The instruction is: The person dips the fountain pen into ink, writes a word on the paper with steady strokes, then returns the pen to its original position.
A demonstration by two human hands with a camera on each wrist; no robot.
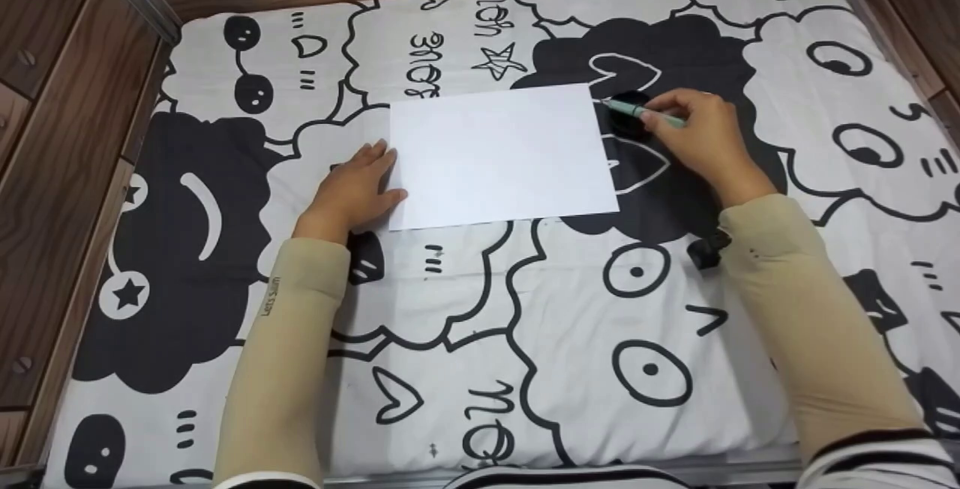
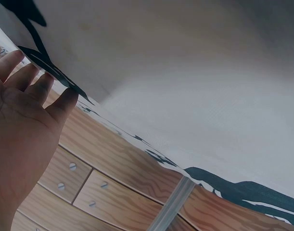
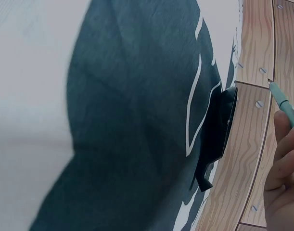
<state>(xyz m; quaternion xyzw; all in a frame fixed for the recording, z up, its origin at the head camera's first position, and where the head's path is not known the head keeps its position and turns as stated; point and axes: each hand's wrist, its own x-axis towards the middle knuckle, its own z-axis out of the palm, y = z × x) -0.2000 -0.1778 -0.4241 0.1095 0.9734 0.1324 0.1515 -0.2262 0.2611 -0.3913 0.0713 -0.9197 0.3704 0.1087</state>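
We reach both arms forward over the cloth. Our left hand lies at the left edge of the paper, fingers straight, thumb spread onto it. Our right hand, fingers bent, pinches 1 pen, tip leftward, just beside the paper's right edge.

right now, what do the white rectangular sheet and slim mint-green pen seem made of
The white rectangular sheet looks like matte paper: thin, flat, with crisp edges. The slim mint-green pen seems smooth plastic, judging by its mostly even colour, though painted metal is possible.
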